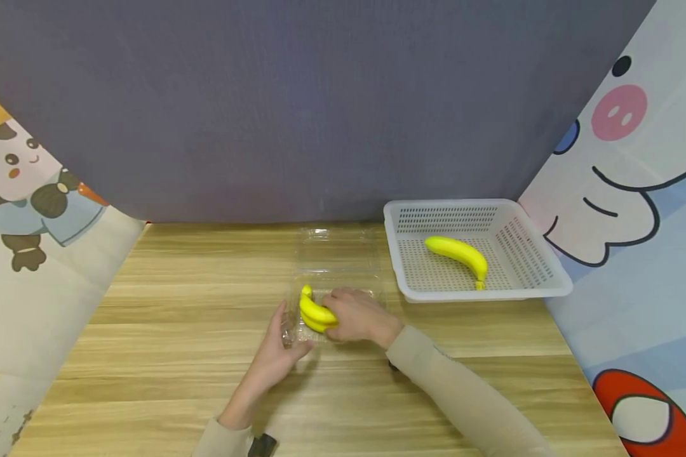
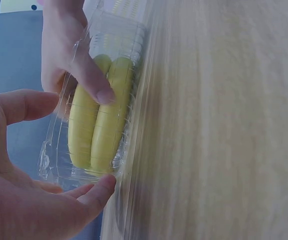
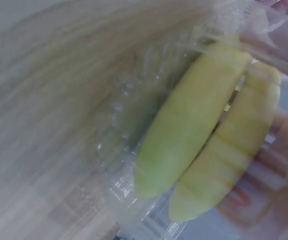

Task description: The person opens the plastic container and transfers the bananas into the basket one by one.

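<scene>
In the head view, a clear plastic clamshell box (image 1: 338, 274) stands with its lid raised toward the back. Two yellow bananas (image 1: 317, 315) lie side by side in its base. My right hand (image 1: 356, 315) reaches in from the right and grips a banana (image 2: 111, 115); the left wrist view shows its thumb (image 2: 94, 82) over the bananas. At the box's left end is my left hand (image 1: 277, 349), thumb and fingers spread, a fingertip (image 2: 106, 186) touching the near corner. In the right wrist view, both bananas (image 3: 194, 120) appear through the clear plastic.
A white perforated basket (image 1: 397, 254) stands at the back right, with one banana (image 1: 458, 252) inside. A grey panel (image 1: 297, 114) rises behind the wooden table (image 1: 177, 304). Printed cartoon sheets (image 1: 652, 209) flank the table. Part of a dark object (image 1: 262, 445) shows by the left sleeve.
</scene>
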Available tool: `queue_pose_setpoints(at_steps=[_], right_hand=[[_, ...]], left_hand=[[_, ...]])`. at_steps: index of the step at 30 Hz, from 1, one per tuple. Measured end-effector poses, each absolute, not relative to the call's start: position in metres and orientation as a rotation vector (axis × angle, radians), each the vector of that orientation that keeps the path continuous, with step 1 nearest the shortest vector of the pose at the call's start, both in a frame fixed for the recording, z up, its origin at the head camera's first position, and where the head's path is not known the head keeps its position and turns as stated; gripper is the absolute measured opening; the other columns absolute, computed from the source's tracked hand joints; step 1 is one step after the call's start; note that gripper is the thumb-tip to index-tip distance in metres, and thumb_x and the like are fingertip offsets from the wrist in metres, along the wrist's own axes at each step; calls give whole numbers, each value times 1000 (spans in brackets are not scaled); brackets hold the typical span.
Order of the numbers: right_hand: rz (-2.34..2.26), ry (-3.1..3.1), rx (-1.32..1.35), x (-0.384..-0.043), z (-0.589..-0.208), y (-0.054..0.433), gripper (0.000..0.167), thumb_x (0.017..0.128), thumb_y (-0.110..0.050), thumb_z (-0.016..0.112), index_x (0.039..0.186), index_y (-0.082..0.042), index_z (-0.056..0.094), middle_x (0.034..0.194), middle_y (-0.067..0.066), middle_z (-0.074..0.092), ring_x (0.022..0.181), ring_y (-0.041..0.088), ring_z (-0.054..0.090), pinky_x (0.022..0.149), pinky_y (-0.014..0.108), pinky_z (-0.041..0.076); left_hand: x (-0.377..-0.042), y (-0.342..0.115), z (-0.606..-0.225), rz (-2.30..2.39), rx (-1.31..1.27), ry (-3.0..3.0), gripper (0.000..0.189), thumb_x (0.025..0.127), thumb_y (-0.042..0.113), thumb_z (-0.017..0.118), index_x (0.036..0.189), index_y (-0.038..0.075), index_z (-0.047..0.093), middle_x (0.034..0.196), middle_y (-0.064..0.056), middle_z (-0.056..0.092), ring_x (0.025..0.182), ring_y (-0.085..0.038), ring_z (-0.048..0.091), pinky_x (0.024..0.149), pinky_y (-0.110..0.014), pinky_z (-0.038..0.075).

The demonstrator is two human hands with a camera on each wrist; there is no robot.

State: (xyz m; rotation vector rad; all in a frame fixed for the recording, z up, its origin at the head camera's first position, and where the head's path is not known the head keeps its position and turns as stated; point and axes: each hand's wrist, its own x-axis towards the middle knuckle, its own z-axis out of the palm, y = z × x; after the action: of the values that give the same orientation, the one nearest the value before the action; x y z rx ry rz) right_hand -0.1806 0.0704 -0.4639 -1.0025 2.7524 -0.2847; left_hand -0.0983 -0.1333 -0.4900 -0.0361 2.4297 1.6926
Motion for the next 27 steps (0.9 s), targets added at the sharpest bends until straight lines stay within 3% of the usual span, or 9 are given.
queue_pose_setpoints(at_steps=[5, 11, 15, 22, 27], right_hand=[[-256, 2739, -995, -182, -465, 68, 61, 83, -45, 79, 136, -20, 61, 119, -1, 64, 123, 28, 58, 109, 50, 44], [-222, 2746, -1029, -183, -467, 67, 58, 83, -45, 80, 133, -21, 62, 111, -3, 63, 108, 21, 61, 102, 47, 50], [-230, 2758, -1049, -184, -469, 68, 56, 82, -45, 79, 130, -22, 62, 106, -5, 62, 107, 21, 61, 102, 47, 49], [-282, 2790, -1102, -187, -467, 71, 45, 81, -43, 79, 118, -22, 63, 94, -8, 57, 84, 13, 55, 76, 34, 51], [-276, 2813, -1109, -188, -462, 73, 42, 79, -44, 78, 112, -23, 61, 92, -9, 54, 82, 12, 52, 77, 34, 50]], left_hand=[[-99, -133, -490, 1690, -41, 2428, 106, 87, 23, 79, 163, 9, 6, 161, -28, 25, 144, -49, 31, 111, -67, 34], [-99, -134, -491, 1674, -38, 2447, 106, 86, 24, 79, 163, 9, 7, 160, -28, 27, 143, -49, 33, 111, -67, 35], [-99, -133, -491, 1668, -40, 2446, 106, 86, 24, 79, 163, 9, 7, 160, -28, 27, 143, -49, 33, 111, -67, 34], [-99, -133, -492, 1666, -36, 2451, 105, 87, 24, 79, 163, 9, 8, 160, -28, 27, 143, -48, 34, 111, -68, 34], [-100, -133, -493, 1654, -36, 2458, 105, 87, 25, 79, 163, 10, 8, 161, -27, 27, 143, -48, 34, 110, -68, 35]])
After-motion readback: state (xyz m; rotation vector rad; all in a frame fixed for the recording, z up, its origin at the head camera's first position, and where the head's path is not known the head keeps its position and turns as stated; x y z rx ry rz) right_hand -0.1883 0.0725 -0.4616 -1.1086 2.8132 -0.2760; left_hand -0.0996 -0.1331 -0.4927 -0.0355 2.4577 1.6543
